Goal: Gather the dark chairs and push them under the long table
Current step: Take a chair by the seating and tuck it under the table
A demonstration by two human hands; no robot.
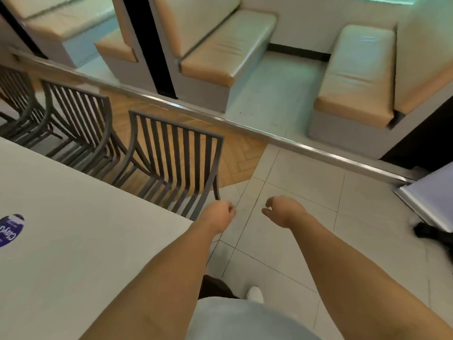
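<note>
Long white table (73, 229) fills the lower left, its near corner cut off beside the left forearm. A round blue sticker (11, 229) is stuck on the top near the left edge.

Three dark slatted chairs are lined along the table's far side, seats tucked partly under the top. Nearest chair (174, 155) is seen back-on, upright, its right rear leg ending just above the left hand. Middle chair (78, 119) is just beside it to the left, and the far chair (14, 94) is cropped by the frame edge.

Beige booth benches (220, 52) are seen beyond a metal floor strip (245, 126), well apart from the chairs. Wood flooring lies under the chairs, pale tile (294, 192) under the hands.

Left hand (219, 213) is held over the tile by the table corner, fingers curled in loosely, nothing gripped, close to the nearest chair's leg; contact cannot be told. Right hand (282, 209) is held just beside it, fingers loosely curled downward, nothing held.
</note>
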